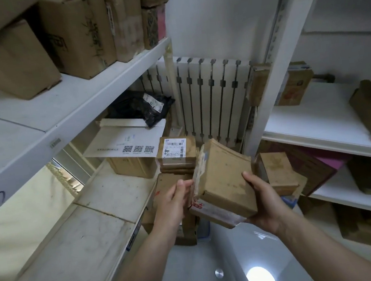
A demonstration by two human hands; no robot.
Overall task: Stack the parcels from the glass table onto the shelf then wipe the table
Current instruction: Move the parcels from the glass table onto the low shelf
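Brown cardboard forms the top parcel (226, 182), which lies tilted on a tape-wrapped parcel (214, 215); both are held in the air over the far edge of the glass table (234, 250), just beside the left shelf (107, 195); the right hand (265, 200) grasps the pair from the right, thumb on the top face and fingers underneath; the left hand (175, 199) rests against the taped left edge, fingers fairly straight and relaxed. On the left shelf a stack of labelled parcels (177, 155) stands just beyond the hands, with a white mailer (124, 142) and a black bag (141, 108) behind it; a radiator (209, 96) fills the corner; the right shelf (312, 123) carries more boxes.
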